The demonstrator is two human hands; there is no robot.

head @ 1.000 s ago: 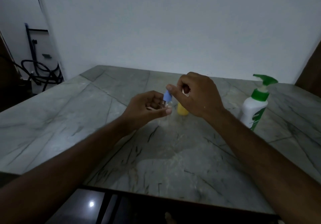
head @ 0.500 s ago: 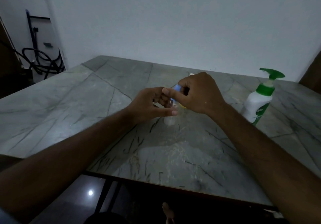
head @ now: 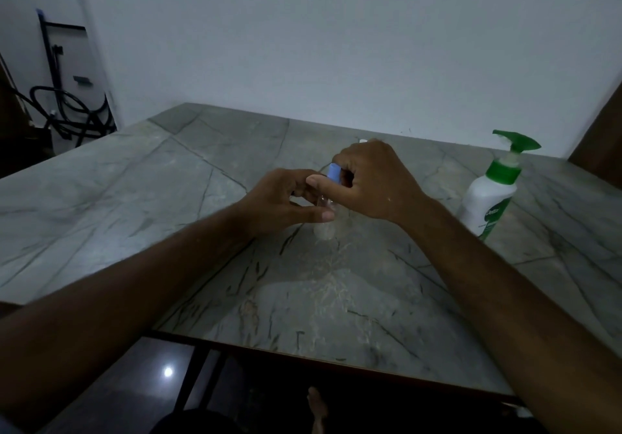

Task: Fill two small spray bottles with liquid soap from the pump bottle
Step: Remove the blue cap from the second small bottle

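Head view: right hand (head: 373, 181) pinches the blue cap (head: 334, 173) between thumb and curled fingers — left hand (head: 286, 203) grips the clear spray bottle (head: 324, 221) below it, over the table (head: 134, 198). Pump bottle (head: 491, 194) stands well apart, right.

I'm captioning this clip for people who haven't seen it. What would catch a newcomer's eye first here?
Mid-table, two hands meet over a small clear spray bottle: the left hand holds its body while the right hand pinches its blue cap. At the right stands a white pump bottle with a bright green pump, the strongest colour on the grey veined marble table.
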